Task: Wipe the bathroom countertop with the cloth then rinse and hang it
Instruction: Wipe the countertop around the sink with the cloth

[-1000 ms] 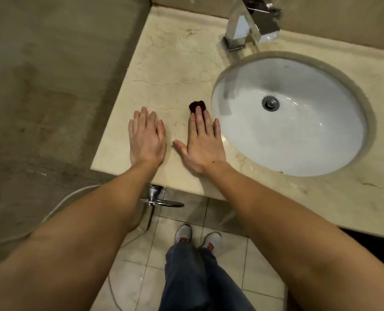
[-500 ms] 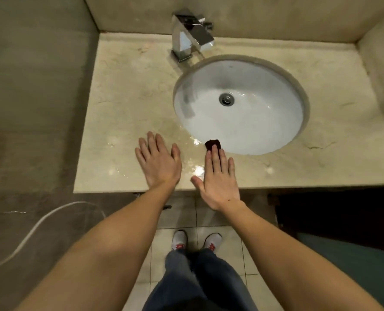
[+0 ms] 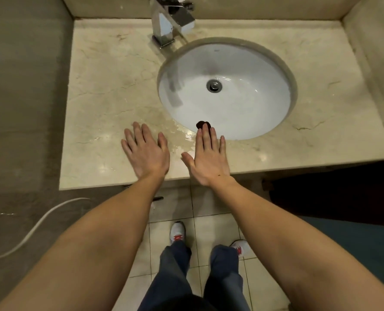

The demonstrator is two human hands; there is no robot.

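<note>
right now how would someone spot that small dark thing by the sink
Find the white oval sink in the beige countertop. At its near rim, just beyond the right hand fingertips, sits a small dark maroon lump, the only dark item there.

Bench (image 3: 110, 90): beige veined marble, walled on the left, back and right; front edge free above the floor.
Surface state: wet and glossy along the front strip, water sheen between the basin rim and the front edge.
Sink (image 3: 274, 63): white oval basin set under the marble right of centre, metal drain in the middle.
Tap (image 3: 170, 21): square chrome body standing on the back strip, spout reaching toward the basin.
Left hand (image 3: 145, 152): flat, palm down on the wet front strip, fingers spread.
Right hand (image 3: 209, 157): flat, palm down beside it, heel past the front edge, fingertips at the basin rim.
Dark object (image 3: 201, 124): small, dark red, at the tip of the right middle finger on the basin rim; cannot tell what it is.
</note>
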